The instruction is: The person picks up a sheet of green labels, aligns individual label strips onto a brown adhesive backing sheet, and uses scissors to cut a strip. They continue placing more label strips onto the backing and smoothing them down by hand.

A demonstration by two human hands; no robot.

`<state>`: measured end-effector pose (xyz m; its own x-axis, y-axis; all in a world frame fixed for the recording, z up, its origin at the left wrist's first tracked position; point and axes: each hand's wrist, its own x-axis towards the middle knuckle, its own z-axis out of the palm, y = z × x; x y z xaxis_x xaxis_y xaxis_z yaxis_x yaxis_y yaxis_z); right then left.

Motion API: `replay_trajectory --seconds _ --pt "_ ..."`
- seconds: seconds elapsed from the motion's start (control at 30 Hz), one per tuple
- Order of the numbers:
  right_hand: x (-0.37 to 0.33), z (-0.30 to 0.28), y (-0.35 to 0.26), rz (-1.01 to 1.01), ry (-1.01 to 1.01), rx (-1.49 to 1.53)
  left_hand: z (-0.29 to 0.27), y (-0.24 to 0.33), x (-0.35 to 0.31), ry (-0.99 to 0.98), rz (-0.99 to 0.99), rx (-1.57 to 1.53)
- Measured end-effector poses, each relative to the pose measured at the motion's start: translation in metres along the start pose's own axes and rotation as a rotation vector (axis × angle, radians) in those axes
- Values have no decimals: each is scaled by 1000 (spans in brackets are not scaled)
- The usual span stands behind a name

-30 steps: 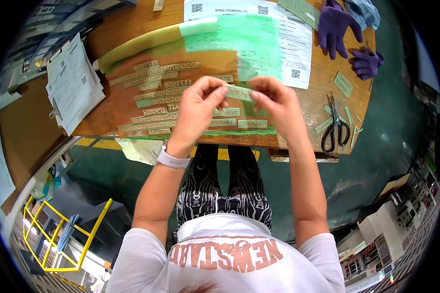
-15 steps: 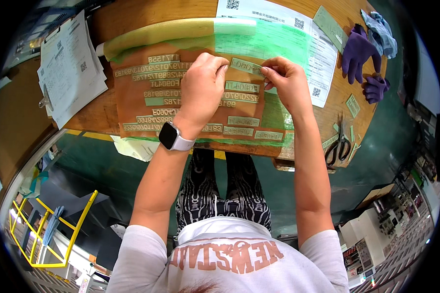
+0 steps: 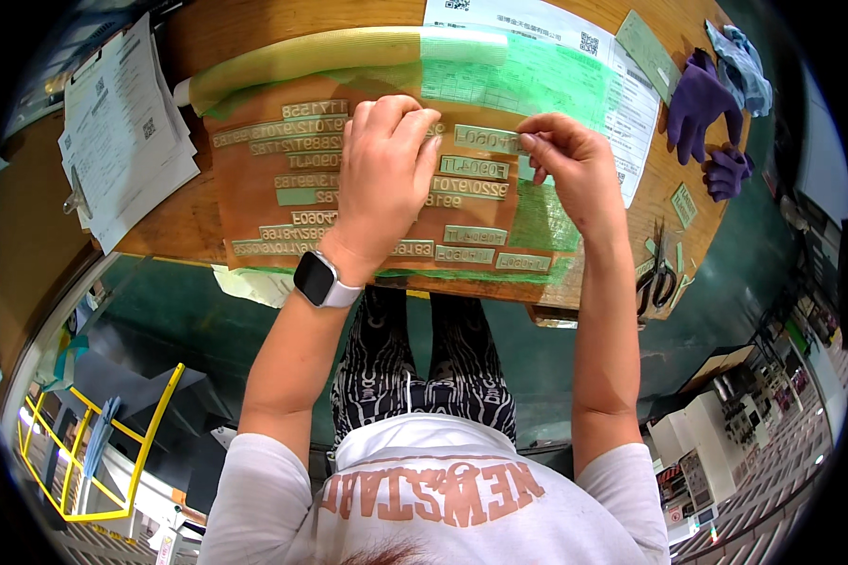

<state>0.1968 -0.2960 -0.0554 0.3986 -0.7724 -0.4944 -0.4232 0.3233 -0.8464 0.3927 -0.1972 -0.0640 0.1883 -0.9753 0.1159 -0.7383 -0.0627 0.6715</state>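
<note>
An orange-brown sheet point(image 3: 254, 202) lies on the wooden table, carrying rows of pale green rubber printing strips with raised mirror-image characters. My right hand point(image 3: 575, 165) pinches the right end of one pale green printing strip point(image 3: 486, 138) near the sheet's upper right. Just left of that strip, my left hand point(image 3: 386, 174) is closed over the sheet, thumb and fingertips together; whatever they hold, if anything, is hidden. It covers part of several rows. A translucent green film point(image 3: 471, 80) with a mesh look overlaps the sheet's top and right side.
A yellowish roll point(image 3: 311, 55) edges the sheet's far side. Printed papers point(image 3: 631, 122) lie under the film at the back right. Clipped papers point(image 3: 113, 141) rest at left. Purple gloves point(image 3: 702, 108), black scissors point(image 3: 658, 281) and loose green pieces point(image 3: 683, 205) are on the right.
The strip's left end now shows apart from my left fingertips, which have drawn slightly left. My right hand keeps its pinch on the strip's right end. The whole view has shifted a little.
</note>
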Motion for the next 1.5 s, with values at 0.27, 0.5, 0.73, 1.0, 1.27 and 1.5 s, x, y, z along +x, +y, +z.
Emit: replay_trajectory --seconds 0.27,0.5,0.73,1.0,1.27,1.5 --pt "0 6 11 66 47 -69 7 2 -10 -15 -25 -38" --pt "3 12 9 65 75 -186 30 -3 -1 -9 120 6" --pt "-5 0 -6 -9 253 -247 37 -7 1 5 128 63" --pt "-14 11 -4 -248 132 -411 15 -6 -20 99 23 25" --pt "-1 18 14 -546 103 -717 13 -1 -27 7 133 126" --pt "3 14 22 -548 78 -709 18 6 -23 -59 186 208"
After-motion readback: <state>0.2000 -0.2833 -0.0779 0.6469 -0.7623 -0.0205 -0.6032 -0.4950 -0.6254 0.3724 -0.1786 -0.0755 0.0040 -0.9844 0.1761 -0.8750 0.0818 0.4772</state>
